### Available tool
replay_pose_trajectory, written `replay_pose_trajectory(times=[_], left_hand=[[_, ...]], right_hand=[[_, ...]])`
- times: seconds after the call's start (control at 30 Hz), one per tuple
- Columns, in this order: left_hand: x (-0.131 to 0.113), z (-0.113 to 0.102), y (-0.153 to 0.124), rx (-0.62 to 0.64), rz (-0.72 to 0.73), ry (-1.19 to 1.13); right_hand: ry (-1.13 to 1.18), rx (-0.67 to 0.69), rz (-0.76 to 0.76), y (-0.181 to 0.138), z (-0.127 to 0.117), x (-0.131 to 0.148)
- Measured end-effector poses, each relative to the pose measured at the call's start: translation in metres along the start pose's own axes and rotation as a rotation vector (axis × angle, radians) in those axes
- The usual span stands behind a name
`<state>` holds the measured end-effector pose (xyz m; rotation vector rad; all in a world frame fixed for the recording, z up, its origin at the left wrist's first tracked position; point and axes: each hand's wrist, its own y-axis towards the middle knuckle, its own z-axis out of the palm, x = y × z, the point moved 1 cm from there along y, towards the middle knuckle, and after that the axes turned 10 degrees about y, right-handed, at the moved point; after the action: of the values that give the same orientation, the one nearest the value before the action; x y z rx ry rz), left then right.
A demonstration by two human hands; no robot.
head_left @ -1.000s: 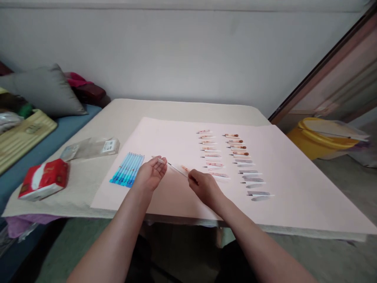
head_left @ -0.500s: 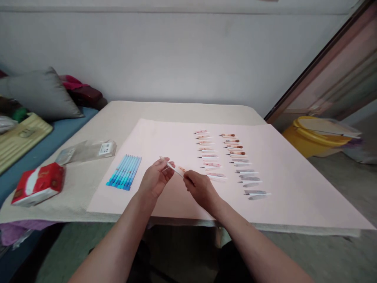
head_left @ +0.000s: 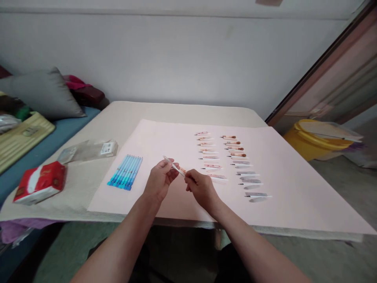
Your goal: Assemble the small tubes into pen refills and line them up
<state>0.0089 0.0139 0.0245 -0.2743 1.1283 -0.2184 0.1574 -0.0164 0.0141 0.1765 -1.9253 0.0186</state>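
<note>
Above the front middle of the pink sheet, a slim white pen point(head_left: 171, 162) is held between both hands. My left hand point(head_left: 160, 177) pinches it near its upper-left end with thumb and fingers. My right hand point(head_left: 202, 186) is closed around the lower-right end, which its fingers hide. A small orange-pink patterned piece point(head_left: 182, 170) shows just behind the pen; whether it is part of it I cannot tell. To the right lie two columns of taken-apart pens, with pink patterned barrels point(head_left: 212, 166), brown-ended barrels point(head_left: 238, 155), greyish barrels point(head_left: 255, 194) and white refills with dark tips point(head_left: 246, 183).
Several blue pens point(head_left: 126, 171) lie side by side on the sheet's left. Beyond them are a clear plastic bag point(head_left: 88, 151) and a red tissue pack point(head_left: 41, 182). The pink sheet point(head_left: 294, 188) covers much of the table. A yellow bucket point(head_left: 309, 139) stands at the right.
Both hands have shifted slightly right with the pen, which is tilted a bit more steeply. More of the orange-pink piece shows beside it. The view has moved slightly.
</note>
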Motion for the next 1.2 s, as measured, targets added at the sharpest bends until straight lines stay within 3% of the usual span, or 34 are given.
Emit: replay_pose_trajectory(times=[0.23, 0.73, 1.2], left_hand=[[-0.005, -0.004, 0.003, -0.074, 0.02, -0.006], [0.003, 0.003, -0.001, -0.027, 0.027, 0.012], [-0.004, -0.007, 0.004, -0.088, 0.093, -0.025]], right_hand=[[0.005, 0.001, -0.027, 0.0, 0.001, -0.003], [0.014, -0.048, -0.051, 0.001, 0.001, -0.004], [0.004, -0.038, -0.06, 0.0, 0.0, -0.001]])
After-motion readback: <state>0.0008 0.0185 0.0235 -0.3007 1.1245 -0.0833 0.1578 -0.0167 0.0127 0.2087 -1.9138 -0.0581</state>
